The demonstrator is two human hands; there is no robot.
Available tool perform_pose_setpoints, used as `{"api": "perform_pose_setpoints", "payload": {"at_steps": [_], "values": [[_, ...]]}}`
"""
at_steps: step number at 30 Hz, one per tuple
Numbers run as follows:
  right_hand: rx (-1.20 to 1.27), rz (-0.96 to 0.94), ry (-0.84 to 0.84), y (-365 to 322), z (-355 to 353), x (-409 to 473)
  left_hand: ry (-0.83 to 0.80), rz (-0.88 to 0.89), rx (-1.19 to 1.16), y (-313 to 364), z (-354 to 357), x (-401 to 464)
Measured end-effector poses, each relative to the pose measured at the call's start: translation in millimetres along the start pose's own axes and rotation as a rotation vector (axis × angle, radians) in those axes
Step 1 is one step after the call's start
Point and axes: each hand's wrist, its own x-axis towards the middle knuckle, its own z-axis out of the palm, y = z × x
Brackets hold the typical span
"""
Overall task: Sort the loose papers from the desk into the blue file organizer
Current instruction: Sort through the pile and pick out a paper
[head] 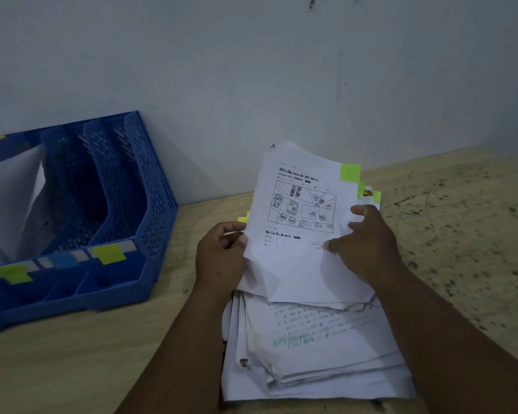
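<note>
I hold a white sheet (pixel 299 204) with a printed street-map drawing and a green sticky tab (pixel 350 171) at its top right corner, raised above the pile. My left hand (pixel 222 255) pinches its left edge. My right hand (pixel 365 240) grips its right side together with the sheets behind it. Under my forearms a messy stack of loose papers (pixel 314 348) lies on the desk, its top page stamped "APPROVED" in green. The blue file organizer (pixel 150 186) stands at the left against the wall, with white papers (pixel 9 198) in its leftmost slot.
The wooden desk (pixel 461 234) is speckled with dark marks on the right. Yellow-green and blue labels (pixel 108 253) are stuck along the organizer's front rail. A pale wall (pixel 251 70) rises right behind the desk.
</note>
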Motion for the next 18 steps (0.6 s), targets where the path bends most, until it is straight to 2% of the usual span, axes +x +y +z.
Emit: {"api": "perform_pose_setpoints", "payload": {"at_steps": [4,9,16,18], "values": [[0.09,0.016,0.039,0.3,1.6,4.1,-0.009,0.007,-0.004,-1.1,-1.2,0.3],[-0.169,-0.035,0.05,-4.2,0.2,0.6,-0.033,0.014,0.016,-1.9,-0.3,-1.0],[-0.418,-0.079,0.062,-7.6,-3.5,4.3,-0.036,0.012,0.023,-2.1,-1.4,-0.2],[-0.411,-0.052,0.084,-9.2,-5.5,5.0,-0.037,0.009,0.023,-1.9,-1.4,0.0]]}}
